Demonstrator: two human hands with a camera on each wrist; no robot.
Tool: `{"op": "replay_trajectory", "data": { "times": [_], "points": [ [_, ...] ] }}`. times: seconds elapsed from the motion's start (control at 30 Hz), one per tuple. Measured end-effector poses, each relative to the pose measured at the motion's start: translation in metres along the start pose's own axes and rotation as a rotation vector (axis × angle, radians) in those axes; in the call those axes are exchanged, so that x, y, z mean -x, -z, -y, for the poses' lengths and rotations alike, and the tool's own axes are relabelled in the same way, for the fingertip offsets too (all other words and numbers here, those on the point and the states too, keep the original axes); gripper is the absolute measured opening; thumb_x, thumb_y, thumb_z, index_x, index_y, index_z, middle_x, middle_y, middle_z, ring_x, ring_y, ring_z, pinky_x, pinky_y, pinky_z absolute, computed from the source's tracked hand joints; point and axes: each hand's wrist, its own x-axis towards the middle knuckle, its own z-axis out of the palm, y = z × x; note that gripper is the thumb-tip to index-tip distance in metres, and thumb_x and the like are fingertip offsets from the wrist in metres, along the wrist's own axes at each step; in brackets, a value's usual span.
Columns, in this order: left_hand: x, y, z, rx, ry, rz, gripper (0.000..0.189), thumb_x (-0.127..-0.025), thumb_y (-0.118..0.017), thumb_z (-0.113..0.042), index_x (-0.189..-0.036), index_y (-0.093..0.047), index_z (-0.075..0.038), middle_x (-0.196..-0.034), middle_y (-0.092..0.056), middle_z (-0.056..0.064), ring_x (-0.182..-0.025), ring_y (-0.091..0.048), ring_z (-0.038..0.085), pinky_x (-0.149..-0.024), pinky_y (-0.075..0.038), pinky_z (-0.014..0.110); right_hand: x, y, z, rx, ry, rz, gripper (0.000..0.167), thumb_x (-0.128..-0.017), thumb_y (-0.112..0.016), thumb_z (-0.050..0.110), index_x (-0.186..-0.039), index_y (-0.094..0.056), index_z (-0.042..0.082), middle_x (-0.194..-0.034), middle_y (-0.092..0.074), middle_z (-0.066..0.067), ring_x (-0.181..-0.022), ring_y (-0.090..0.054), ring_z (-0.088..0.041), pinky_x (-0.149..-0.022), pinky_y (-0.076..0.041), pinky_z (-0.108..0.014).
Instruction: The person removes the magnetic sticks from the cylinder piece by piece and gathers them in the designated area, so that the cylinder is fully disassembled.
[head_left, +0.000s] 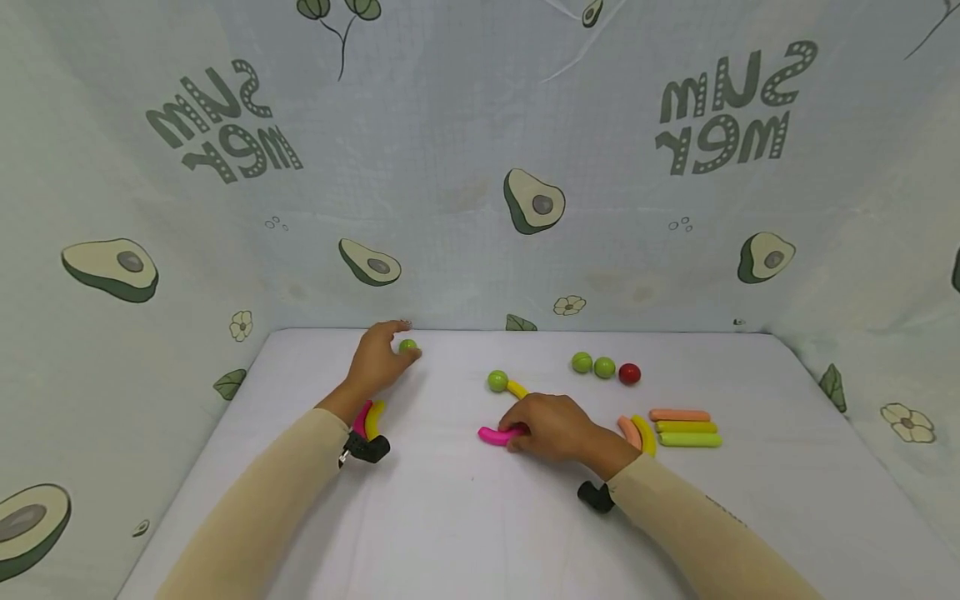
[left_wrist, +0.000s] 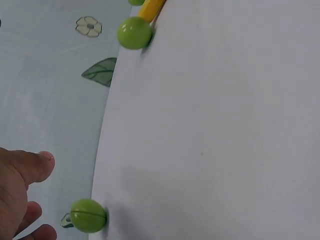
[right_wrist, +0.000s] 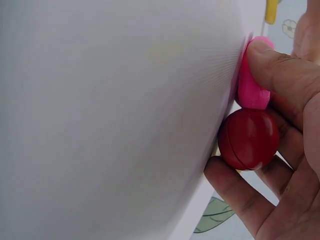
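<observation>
My right hand [head_left: 555, 427] pinches a pink curved stick [head_left: 497, 436] between thumb and fingers, low over the white table. In the right wrist view a red ball [right_wrist: 250, 139] lies against the end of the pink stick [right_wrist: 254, 85], with the other fingers around it; the hand hides this ball in the head view. At the back left, my left hand [head_left: 381, 362] is spread beside a green ball [head_left: 407, 346]. The left wrist view shows its thumb and fingers apart from that green ball [left_wrist: 88, 216].
Right of centre at the back stand two green balls [head_left: 593, 365] and a red ball [head_left: 629, 374]. A green ball [head_left: 497, 381] touches a yellow stick [head_left: 517, 389]. Straight sticks [head_left: 686, 427] and curved ones [head_left: 643, 435] lie right; pink and yellow curved sticks [head_left: 375, 419] lie by the left wrist.
</observation>
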Motion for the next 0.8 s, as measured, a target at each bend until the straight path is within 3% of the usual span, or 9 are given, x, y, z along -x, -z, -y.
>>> {"op": "replay_trajectory", "data": {
  "times": [0.17, 0.37, 0.6, 0.8],
  "points": [
    [0.017, -0.008, -0.015, 0.003, -0.044, 0.028, 0.051, -0.091, -0.081, -0.023, -0.136, -0.063, -0.007, -0.144, -0.055, 0.016, -0.136, -0.048, 0.036, -0.113, -0.038, 0.052, 0.001, 0.001, 0.001, -0.001, -0.008, 0.01, 0.024, -0.085, -0.086, 0.026, -0.108, -0.079, 0.025, -0.098, -0.068, 0.017, -0.087, -0.055, -0.006, -0.079, -0.05, -0.034],
    [0.042, -0.02, -0.031, -0.006, -0.1, 0.064, 0.047, -0.09, -0.082, -0.021, -0.132, -0.067, -0.008, -0.135, -0.062, 0.012, -0.125, -0.057, 0.034, -0.105, -0.046, 0.049, 0.003, 0.004, 0.003, -0.004, -0.011, 0.028, 0.029, -0.087, -0.077, 0.012, -0.113, -0.078, 0.025, -0.106, -0.068, 0.015, -0.096, -0.058, -0.008, -0.081, -0.051, -0.035],
    [0.068, -0.032, -0.041, 0.005, -0.092, 0.144, 0.044, -0.09, -0.082, -0.024, -0.13, -0.068, -0.012, -0.132, -0.064, 0.006, -0.126, -0.057, 0.027, -0.106, -0.047, 0.047, 0.006, 0.005, 0.007, -0.015, -0.077, 0.072, 0.038, -0.094, -0.068, 0.002, -0.123, -0.074, 0.025, -0.123, -0.067, 0.012, -0.12, -0.059, -0.014, -0.098, -0.051, -0.043],
    [0.083, -0.039, -0.044, -0.022, -0.124, 0.194, 0.042, -0.091, -0.08, -0.025, -0.129, -0.068, -0.012, -0.124, -0.067, 0.003, -0.115, -0.061, 0.024, -0.099, -0.051, 0.043, 0.007, 0.005, 0.008, 0.001, -0.079, 0.051, 0.04, -0.096, -0.068, 0.003, -0.129, -0.071, 0.025, -0.128, -0.066, 0.009, -0.122, -0.059, -0.015, -0.101, -0.05, -0.044]
  ]
}}
